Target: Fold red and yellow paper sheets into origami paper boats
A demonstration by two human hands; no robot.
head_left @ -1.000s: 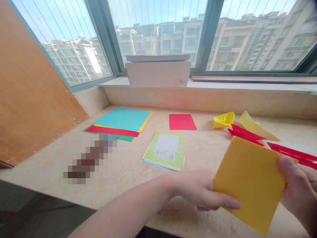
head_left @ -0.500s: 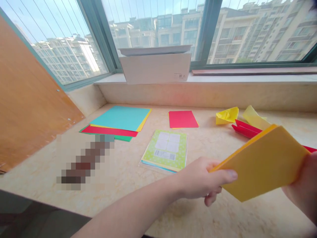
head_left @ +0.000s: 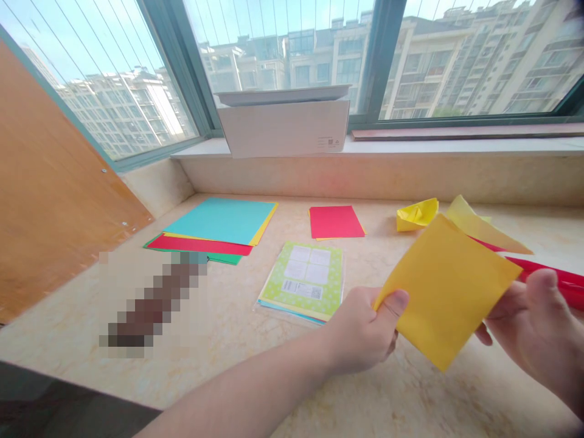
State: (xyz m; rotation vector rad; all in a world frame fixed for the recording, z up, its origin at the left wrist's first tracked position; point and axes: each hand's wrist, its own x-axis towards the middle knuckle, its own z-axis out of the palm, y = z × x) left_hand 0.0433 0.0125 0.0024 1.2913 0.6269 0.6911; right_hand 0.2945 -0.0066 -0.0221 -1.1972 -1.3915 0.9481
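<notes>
Yellow-orange square paper sheet (head_left: 444,289), held tilted in the air above the beige marble counter (head_left: 228,340), shows no visible crease, its left corner pinched by the left hand (head_left: 365,331), its right edge gripped by the right hand (head_left: 533,331), near a small folded yellow paper boat (head_left: 416,214).

Bare forearm (head_left: 255,389), short-nailed fingers (head_left: 391,307)

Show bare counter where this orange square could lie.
The marble counter is bare between the green paper pack and the yellow paper boat, in front of the red sheet. Also bare from the pack to the near edge. Crowded: far right, red folded strips behind the orange square that left hand and right hand pinch.
</notes>
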